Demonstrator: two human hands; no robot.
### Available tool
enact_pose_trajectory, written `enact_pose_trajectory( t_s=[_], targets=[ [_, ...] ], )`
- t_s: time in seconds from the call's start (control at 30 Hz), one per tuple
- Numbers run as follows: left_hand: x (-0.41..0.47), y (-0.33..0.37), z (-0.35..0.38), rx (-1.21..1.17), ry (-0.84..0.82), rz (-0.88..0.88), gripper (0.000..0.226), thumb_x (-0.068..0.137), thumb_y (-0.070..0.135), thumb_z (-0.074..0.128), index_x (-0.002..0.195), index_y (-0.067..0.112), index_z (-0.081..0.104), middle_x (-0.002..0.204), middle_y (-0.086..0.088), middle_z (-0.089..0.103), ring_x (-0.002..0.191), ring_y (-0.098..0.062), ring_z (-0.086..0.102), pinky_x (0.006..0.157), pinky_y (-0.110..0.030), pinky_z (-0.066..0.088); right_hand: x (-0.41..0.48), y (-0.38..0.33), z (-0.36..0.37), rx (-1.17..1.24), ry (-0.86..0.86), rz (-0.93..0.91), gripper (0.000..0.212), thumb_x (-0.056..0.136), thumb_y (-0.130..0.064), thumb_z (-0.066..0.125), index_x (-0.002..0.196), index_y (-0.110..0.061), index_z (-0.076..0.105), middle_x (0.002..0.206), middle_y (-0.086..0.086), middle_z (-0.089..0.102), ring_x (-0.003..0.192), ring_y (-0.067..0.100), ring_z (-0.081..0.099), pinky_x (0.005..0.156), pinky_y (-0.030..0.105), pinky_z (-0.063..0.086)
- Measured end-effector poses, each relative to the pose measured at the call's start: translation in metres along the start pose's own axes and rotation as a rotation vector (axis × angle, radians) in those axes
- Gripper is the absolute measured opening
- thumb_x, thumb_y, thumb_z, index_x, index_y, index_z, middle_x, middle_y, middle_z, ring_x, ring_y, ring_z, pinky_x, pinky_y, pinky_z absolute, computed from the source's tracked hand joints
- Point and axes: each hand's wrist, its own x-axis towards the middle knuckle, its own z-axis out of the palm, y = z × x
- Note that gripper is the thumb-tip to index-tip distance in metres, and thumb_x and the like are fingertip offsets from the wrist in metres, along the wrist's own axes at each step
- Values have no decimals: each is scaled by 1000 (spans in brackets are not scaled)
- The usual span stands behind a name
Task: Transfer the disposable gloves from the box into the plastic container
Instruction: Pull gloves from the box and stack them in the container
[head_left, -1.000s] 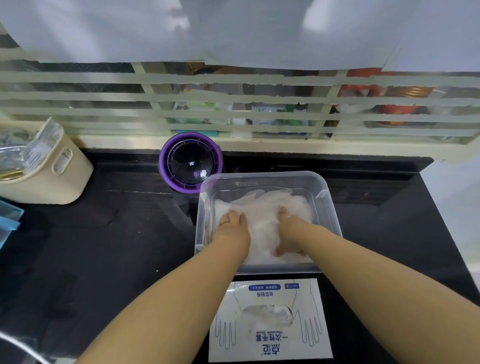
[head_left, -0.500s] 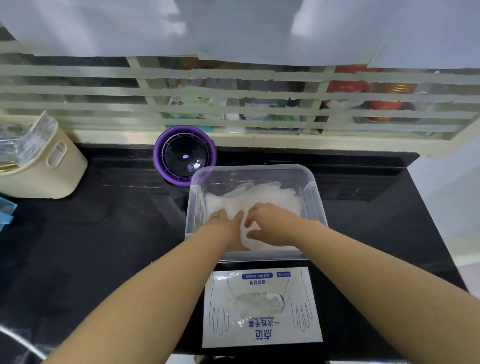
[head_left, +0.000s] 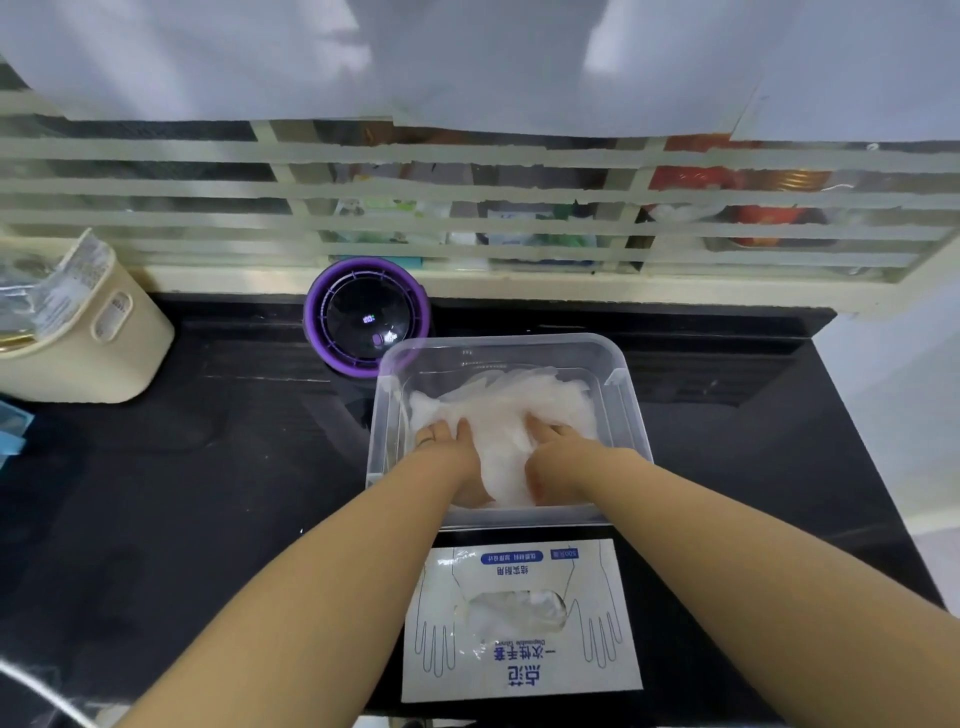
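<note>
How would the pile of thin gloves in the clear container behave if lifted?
Probably floppy: the gloves pile is thin translucent film, bunched between the left hand and right hand. Likely light for its bulk. Loose sheets may slip apart and fall back into the plastic container.

We log: gloves (head_left: 498, 415) in container (head_left: 631, 400), mid-counter (head_left: 208, 467); box (head_left: 519, 670) just before it; round device (head_left: 366, 317) behind-left; bin (head_left: 93, 358) far left.

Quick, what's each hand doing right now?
Left hand: open, pressing flat on the gloves.
Right hand: cannot tell; half buried in the gloves.
</note>
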Motion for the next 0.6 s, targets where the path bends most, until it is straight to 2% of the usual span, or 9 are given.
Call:
enact_pose_trajectory(
  t_s=[0.03,0.1,0.17,0.27,0.37,0.43,0.47,0.53,0.6],
  targets=[
    [-3,-2,-3,5,-2,8,105,90,52,58,152,9,-16,159,-18,-9,146,-36,3,117,-43,16,-6,0,-4,-20,-3,-12,43,95,-20,52,135,-5,47,158,11,9,141,33,19,113,47,25],
    [-11,-6,-12,13,8,42,92,92,49,56,154,6,3,158,-18,8,142,-35,22,113,-41,26,-23,1,-13,-14,26,-55,33,97,-18,49,127,-7,57,141,13,45,126,29,44,108,40,35],
    [-23,-9,-22,17,40,88,66,98,39,51,149,4,26,151,-16,31,134,-32,38,106,-37,34,-46,3,-26,6,81,-83,30,98,-17,47,123,-9,61,127,7,59,115,25,53,103,37,41],
    [-41,-12,-31,-10,102,129,46,101,25,46,141,3,41,142,-12,47,127,-27,47,100,-32,38,-79,0,-46,5,226,-103,29,98,-19,46,116,-9,66,119,7,64,109,26,58,99,37,45],
    [-58,-21,-32,-95,191,176,39,101,23,45,136,6,47,140,-9,49,123,-25,50,95,-29,39,-118,-13,-52,73,364,-199,26,97,-23,49,108,-11,70,106,4,69,98,22,63,92,35,49],
    [-74,-28,-26,-247,281,230,42,100,22,47,141,14,45,146,-1,44,125,-19,50,100,-28,38,-142,-24,-43,106,319,-312,24,95,-27,53,108,-17,71,104,-2,70,93,15,63,89,29,50],
    [-83,-31,-22,-350,329,272,42,100,20,49,141,18,45,143,3,47,119,-16,55,99,-27,41,-147,-28,-35,93,266,-345,24,95,-28,53,110,-18,70,105,-4,70,93,14,63,89,26,50],
    [-104,-37,-8,-546,415,368,36,98,17,52,133,24,53,126,11,58,98,-9,64,87,-22,52,-147,-35,-13,1,172,-367,27,96,-29,51,114,-18,68,109,-4,68,96,13,62,90,25,48],
    [-122,-40,7,-619,476,429,24,97,16,54,115,31,59,109,15,63,88,-5,66,77,-20,56,-134,-36,12,-88,102,-368,29,98,-25,47,119,-17,66,116,-4,66,101,15,60,94,28,47]
  ],
)
